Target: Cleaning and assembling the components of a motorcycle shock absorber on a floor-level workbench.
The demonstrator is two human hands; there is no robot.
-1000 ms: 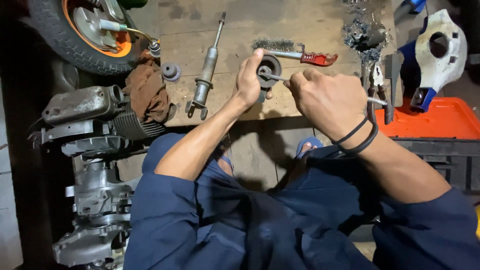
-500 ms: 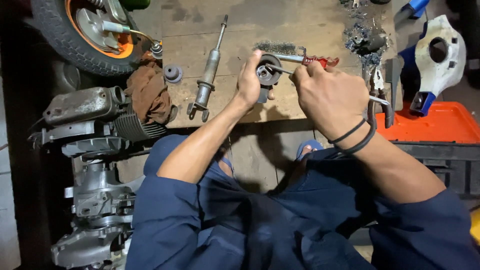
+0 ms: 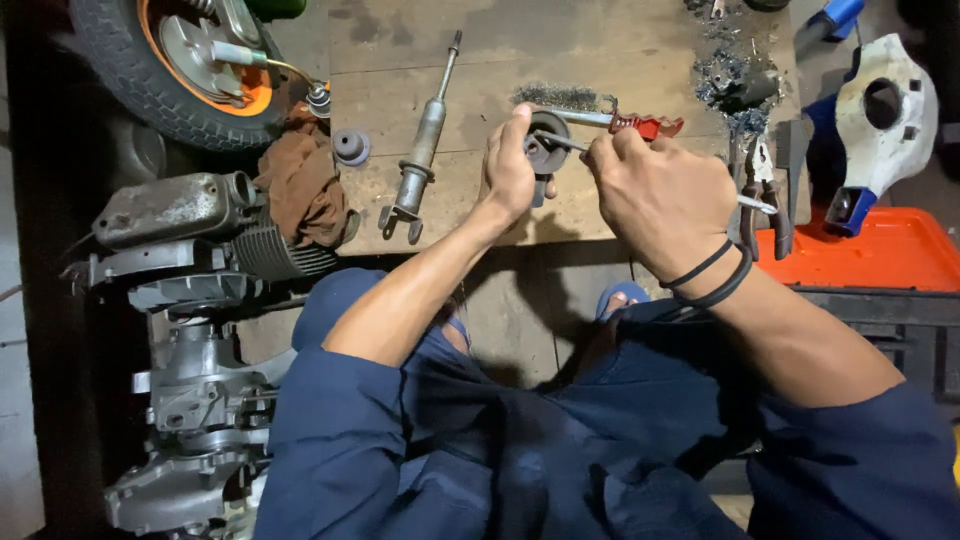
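Nearest the camera, dark blue sleeves lead out to both bare forearms; two black bands (image 3: 712,280) circle the right wrist. The left hand (image 3: 508,172) curls its fingers around a dark round metal part (image 3: 546,148), gripping it from the left side and holding it above the wooden board (image 3: 400,90). The right hand (image 3: 660,195) is closed around a thin metal rod (image 3: 563,142), whose tip reaches leftward from the fingertips into the middle of the round part; its other end sticks out past the heel of the hand to the right. Just beyond the right fingers lies a red-handled wire brush (image 3: 610,118) on the board. To the left of the left fingers, apart from them, a grey shock absorber (image 3: 424,140) lies along the board. Pliers (image 3: 762,190) rest right of the right hand. Farther left sit a brown rag (image 3: 300,185) and an engine block (image 3: 190,300); an orange-rimmed wheel (image 3: 170,60) lies at the far left.
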